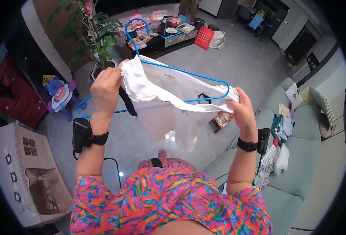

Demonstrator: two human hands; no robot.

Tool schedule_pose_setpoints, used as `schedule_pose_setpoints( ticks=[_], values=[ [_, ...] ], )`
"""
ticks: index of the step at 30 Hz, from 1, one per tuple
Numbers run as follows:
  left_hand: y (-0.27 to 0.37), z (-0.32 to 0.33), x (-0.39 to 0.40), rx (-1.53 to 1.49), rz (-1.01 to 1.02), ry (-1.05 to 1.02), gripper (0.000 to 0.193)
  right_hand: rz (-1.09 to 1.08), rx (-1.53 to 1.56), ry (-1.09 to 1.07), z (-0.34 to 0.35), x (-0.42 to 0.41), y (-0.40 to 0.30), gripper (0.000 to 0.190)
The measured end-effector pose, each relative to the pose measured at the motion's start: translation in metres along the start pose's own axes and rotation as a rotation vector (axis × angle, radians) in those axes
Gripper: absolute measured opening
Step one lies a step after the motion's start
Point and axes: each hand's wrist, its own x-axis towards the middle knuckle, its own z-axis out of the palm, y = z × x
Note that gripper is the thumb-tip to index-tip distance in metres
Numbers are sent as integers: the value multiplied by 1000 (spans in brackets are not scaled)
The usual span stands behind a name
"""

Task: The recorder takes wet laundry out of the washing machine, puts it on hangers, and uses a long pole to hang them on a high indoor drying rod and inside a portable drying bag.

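A white garment (164, 117) with ruffled edges hangs stretched out before me. My left hand (107, 85) pinches its ruffled edge at the upper left, and my right hand (242, 107) grips the opposite edge at the right. A blue hanger (187, 72) runs through the garment's opening, its hook rising above the cloth near my left hand. One end of the hanger lies inside the cloth near my right hand; its other end sticks out beyond my left wrist. A dark strip shows beside the garment's left side.
A green sofa (305, 152) with folded clothes (283, 126) stands at the right. A fabric play house (23, 138) is at the lower left. A potted plant (99, 47), a low cabinet (179, 41) with toys, a red bag (204, 38) and a small wooden stool (222, 119) stand farther off.
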Motion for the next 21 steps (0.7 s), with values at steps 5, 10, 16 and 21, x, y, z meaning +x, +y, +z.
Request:
schedule_pose_setpoints(
  ticks=[5,10,16,21],
  values=[
    [0,6,-4,-50,97,7,20,2,112,89,-6,-6,-2,30],
    [20,11,-4,34,69,-116,30,-32,216,83,8,-12,-13,33],
    [4,15,6,-208,-30,37,27,95,-118,-297,52,-41,-33,33],
    [13,6,18,-317,-10,-40,30,-822,-1043,197,38,-14,-27,31]
  ],
)
